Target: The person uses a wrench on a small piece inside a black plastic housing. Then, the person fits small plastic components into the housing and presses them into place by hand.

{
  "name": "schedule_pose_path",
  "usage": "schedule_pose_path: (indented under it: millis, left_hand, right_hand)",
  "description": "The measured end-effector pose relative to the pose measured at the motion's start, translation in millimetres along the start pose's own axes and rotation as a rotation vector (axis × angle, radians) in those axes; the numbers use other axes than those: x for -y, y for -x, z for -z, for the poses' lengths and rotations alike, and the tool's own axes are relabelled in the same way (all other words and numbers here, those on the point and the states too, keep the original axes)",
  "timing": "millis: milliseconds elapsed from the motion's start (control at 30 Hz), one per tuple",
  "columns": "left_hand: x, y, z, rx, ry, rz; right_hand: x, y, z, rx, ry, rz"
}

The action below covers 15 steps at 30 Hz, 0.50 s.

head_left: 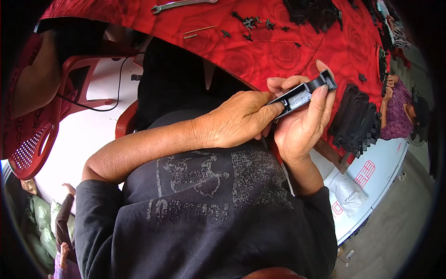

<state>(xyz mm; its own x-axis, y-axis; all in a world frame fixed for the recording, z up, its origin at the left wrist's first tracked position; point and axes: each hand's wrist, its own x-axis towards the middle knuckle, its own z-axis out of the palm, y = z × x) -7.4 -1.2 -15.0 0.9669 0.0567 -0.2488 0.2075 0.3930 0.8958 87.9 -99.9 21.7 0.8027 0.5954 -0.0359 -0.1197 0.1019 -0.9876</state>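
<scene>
And here I am, holding the black plastic piece between both hands, right by the near edge of the tabletop. Its long axis is running slantwise: the near end is pointing down and left into my left hand, the far end is tipping up and right, away from me. My right hand is cradling it from beneath and the right side, thumb lying against the near wall, fingers curling up behind the far one. My left fingers are gripping the near end, the left thumb pressing on top, right at the open channel. So both hands are closed on it; the left is owning the near end, the right the middle and far end.

Now the look of it: a narrow, smooth, stiff-seeming trough, a curved saddle crossing it, a squared lip finishing the far end. A pale patch is gleaming inside; whether that is lining or something showing through, I can't tell.

Beyond, a soft, rose-printed red cloth is carrying a shiny metal wrench, little black cross-shaped bits and, just beside my right hand, a stack of ridged black parts.
</scene>
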Motion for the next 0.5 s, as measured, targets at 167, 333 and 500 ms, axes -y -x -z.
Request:
schedule_pose_path:
  millis: [167,333,500]
  left_hand:
    - [2,-1,1,0.031,-0.014,0.012]
    - [-3,3,1,0.036,0.004,0.033]
    - [-10,5,3,0.108,0.016,0.121]
  right_hand:
    - [1,-1,-1,0.020,-0.021,-0.018]
    - [0,0,-2,0.053,0.009,0.001]
    - [0,2,-8,0.046,0.003,0.032]
